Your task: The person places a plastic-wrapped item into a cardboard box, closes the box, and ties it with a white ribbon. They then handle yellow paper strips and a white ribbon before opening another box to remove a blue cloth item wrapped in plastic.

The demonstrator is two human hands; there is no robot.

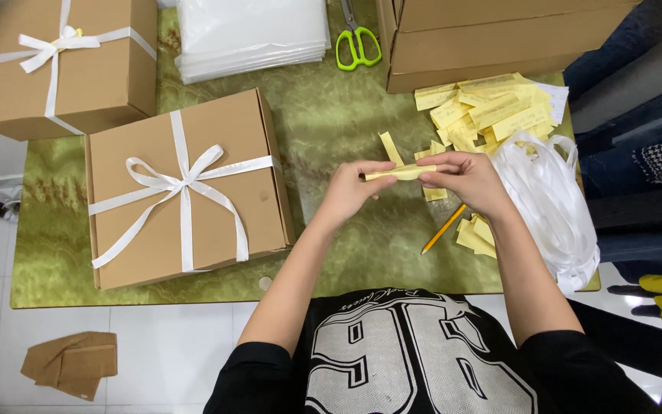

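While both hands hover above the middle of the green marbled counter [331,115], they share one thing: a narrow pale yellow paper strip [398,173], held level between them. The left hand [348,192] pinches the strip's left end, fingers curled tight around it; the right hand [465,178] closes over the right end, thumb and fingertips pressed onto the paper. Just beneath the hands, loose yellow slips [475,234] lie scattered, and a yellow pencil [444,228] rests slanted on the counter near the right wrist. Farther off to the right sits a bigger heap of yellow slips [492,111], and beside it a bundle of white ribbon [549,199] spills toward the near right edge. To the left, a brown cardboard box [185,188] tied with a white bow stands near the left forearm, and a second tied box [67,65] sits in the far left corner. At the far edge lie a stack of clear plastic bags [253,34] and green-handled scissors [357,42], with plain cardboard boxes [484,38] stacked to their right.
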